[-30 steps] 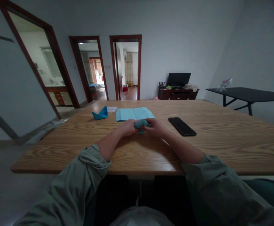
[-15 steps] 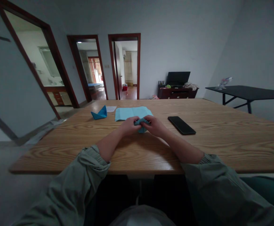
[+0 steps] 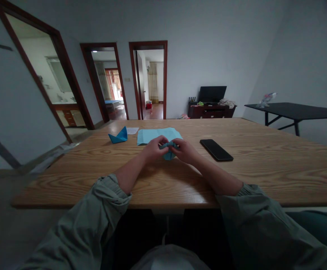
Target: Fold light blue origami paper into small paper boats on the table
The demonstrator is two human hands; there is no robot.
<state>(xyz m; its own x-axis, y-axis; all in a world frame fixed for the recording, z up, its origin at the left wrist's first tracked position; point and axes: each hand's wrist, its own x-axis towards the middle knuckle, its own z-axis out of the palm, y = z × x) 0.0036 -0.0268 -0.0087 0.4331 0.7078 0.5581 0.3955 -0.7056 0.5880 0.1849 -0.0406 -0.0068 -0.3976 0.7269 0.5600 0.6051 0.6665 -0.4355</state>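
Observation:
Between my two hands is a small piece of folded light-blue paper [image 3: 169, 155], its lower part hanging toward the table. My left hand [image 3: 154, 148] pinches its left side, and my right hand [image 3: 185, 150] grips the right side with bent fingers. The fingers cover much of the paper, so its full shape is hidden. Just behind the hands lies a flat, creased light-blue sheet [image 3: 159, 134]. Off to the left sits a darker blue folded paper boat [image 3: 119, 135].
A black phone [image 3: 216, 150] lies on the wooden table [image 3: 264, 165], right of my hands. A white slip of paper [image 3: 132, 130] is behind the boat. Farther off stand a black table [image 3: 295, 110] and a cabinet [image 3: 212, 111] with a screen [image 3: 212, 94].
My fingers have shifted slightly on the folded paper, and its hanging part shows a little differently. The boat, sheet and phone have stayed in place.

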